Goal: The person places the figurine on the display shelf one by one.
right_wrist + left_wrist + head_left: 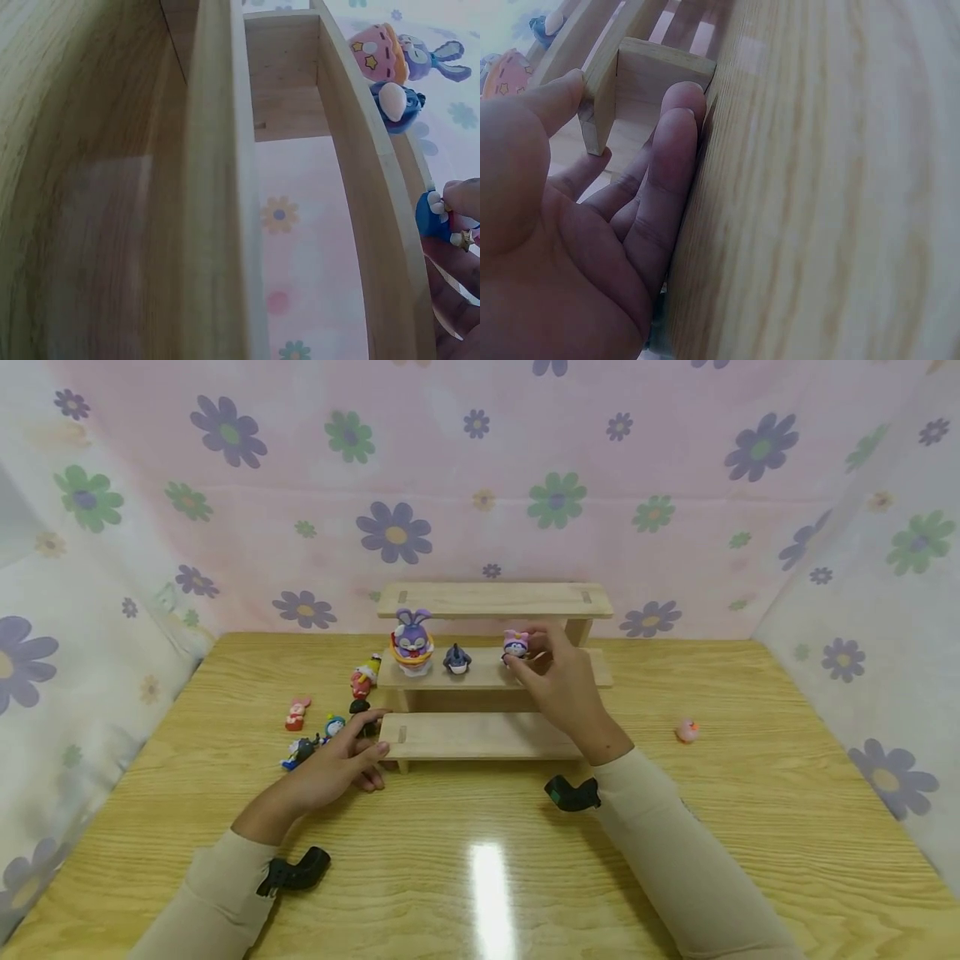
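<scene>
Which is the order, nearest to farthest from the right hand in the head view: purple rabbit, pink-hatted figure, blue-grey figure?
From the right hand:
1. Pink-hatted figure: held at its fingertips.
2. Blue-grey figure: to the left, on the middle shelf.
3. Purple rabbit: farther left, same shelf.

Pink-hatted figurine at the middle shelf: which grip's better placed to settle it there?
Right, most likely: the right grip holds the pink-hatted figurine at the middle shelf. The left grip is farther away, pinching the left end of the bottom shelf.
</scene>
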